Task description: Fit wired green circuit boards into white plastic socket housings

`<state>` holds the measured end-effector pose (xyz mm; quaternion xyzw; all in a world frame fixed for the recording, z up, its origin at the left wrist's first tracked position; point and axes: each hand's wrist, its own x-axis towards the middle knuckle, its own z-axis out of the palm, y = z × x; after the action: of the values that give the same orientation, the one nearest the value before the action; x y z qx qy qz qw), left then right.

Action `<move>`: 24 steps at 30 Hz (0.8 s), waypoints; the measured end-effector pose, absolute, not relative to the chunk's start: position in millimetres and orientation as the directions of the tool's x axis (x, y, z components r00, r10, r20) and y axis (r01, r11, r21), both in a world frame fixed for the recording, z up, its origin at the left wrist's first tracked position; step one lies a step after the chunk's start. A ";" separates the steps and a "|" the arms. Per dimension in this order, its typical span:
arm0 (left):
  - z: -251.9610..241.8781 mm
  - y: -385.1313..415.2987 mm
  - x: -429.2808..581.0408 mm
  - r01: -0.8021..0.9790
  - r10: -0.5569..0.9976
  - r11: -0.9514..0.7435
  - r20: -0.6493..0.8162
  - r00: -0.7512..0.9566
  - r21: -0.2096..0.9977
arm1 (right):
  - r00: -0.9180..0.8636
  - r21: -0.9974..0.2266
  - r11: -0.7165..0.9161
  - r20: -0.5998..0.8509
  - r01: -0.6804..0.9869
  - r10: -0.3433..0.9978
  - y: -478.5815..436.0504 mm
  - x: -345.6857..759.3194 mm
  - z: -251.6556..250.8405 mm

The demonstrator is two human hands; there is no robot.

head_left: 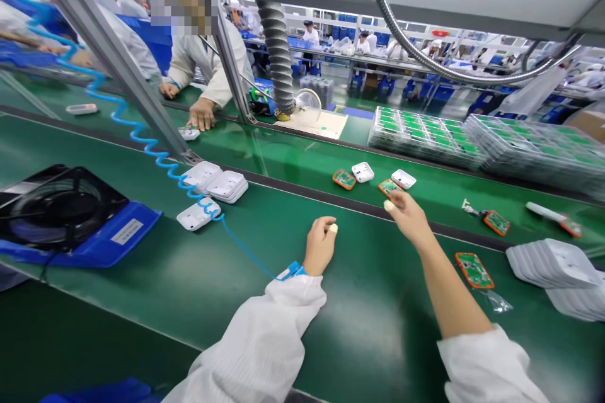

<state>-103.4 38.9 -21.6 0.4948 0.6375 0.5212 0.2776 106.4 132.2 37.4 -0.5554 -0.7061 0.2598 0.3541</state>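
Note:
My left hand rests on the green bench as a loose fist with a finger cot on one finger; a blue wrist strap sits at its cuff. My right hand reaches forward to the conveyor edge, its fingertips touching a small green circuit board with an orange frame. Beside that board lie a white plastic cover, another white cover and a second board.
Stacked white housings and a blue-based fan lie left. More boards and white housings lie right. Trays of boards stand behind the belt. A person in white leans opposite.

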 end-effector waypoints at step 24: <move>-22.4 31.3 -85.4 0.489 0.975 -0.107 0.188 -0.119 0.866 | -0.472 -0.372 0.393 -0.149 0.841 0.869 -24.1 119.0 9.5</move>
<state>-85.4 31.3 -22.4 0.6026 0.6073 0.4365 0.2783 119.0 -24.1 9.5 -0.5128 -0.8337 0.2016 0.0349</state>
